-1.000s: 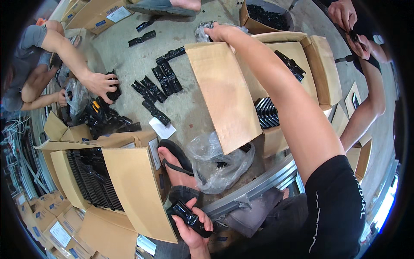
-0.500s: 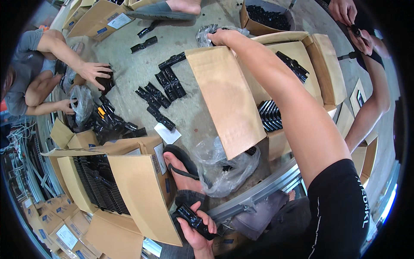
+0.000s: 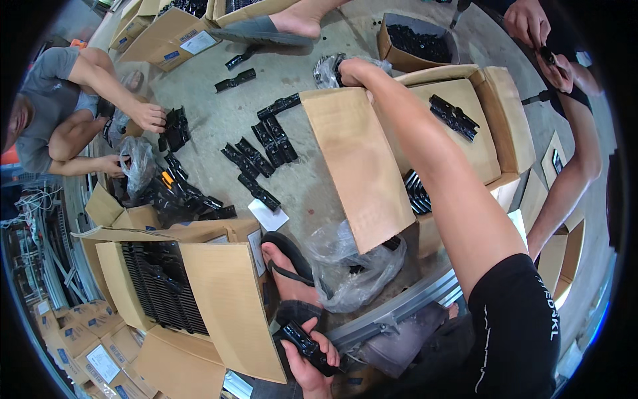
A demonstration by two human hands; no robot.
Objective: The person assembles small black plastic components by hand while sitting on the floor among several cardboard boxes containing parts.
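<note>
Close to my body, my left hand [image 3: 312, 366] is wrapped round a black metal bracket [image 3: 307, 347]. My right arm stretches far forward over an open carton [image 3: 355, 159]. At its end my right hand [image 3: 354, 72] is at a clear plastic bag [image 3: 328, 70] with dark contents; its fingers are hidden there. Between the two hands, several similar black brackets [image 3: 271, 143] lie loose on the concrete floor. One black bracket [image 3: 454, 117] rests on the cardboard inside the open carton, and a row of them [image 3: 417, 193] stands at its near side, partly behind my forearm.
Left of my foot, an open carton [image 3: 216, 286] holds stacked black parts [image 3: 159, 279]. A crumpled plastic bag [image 3: 362, 279] and metal rail [image 3: 399, 312] lie near me. A bin of small black pieces [image 3: 417, 43] stands far off. Co-workers' hands [image 3: 147, 118] [image 3: 531, 26] handle parts at left and right.
My right hand has reached deeper into the plastic bag, so its fingers no longer show. The left co-worker's hand has closed at the black parts. The whole view has shifted slightly.
</note>
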